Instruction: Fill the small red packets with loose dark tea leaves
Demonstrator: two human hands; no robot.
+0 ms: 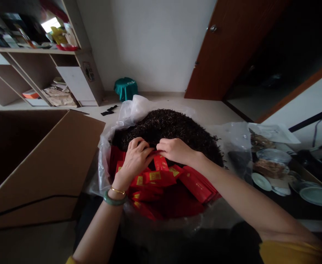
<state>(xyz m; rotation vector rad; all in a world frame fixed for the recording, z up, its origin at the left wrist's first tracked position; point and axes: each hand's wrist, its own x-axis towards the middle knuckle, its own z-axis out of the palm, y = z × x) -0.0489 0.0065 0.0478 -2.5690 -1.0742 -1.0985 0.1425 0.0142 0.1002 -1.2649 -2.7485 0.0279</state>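
Note:
A small red packet [161, 162] with gold print is pinched at its upper edge between my two hands. My left hand [136, 158] is closed on its left side, fingers curled; a green bangle [114, 198] and a thin gold bracelet are on that wrist. My right hand [174, 149] closes on the top right of the same packet, thumb and fingers together. Just beyond both hands rises a heap of dark, dry tea-like leaves [174, 124] in a clear plastic bag [103, 167]. Below lie several red packets with gold labels [155, 177] and a stack of red packets [195, 183].
An open cardboard box [48, 172] stands at the left. On the right, a dark tea table [239, 157] carries a glass bowl [273, 157] and several small dishes. Behind are a teal-covered stool [125, 88], a shelf unit [88, 77] and a brown door [218, 55].

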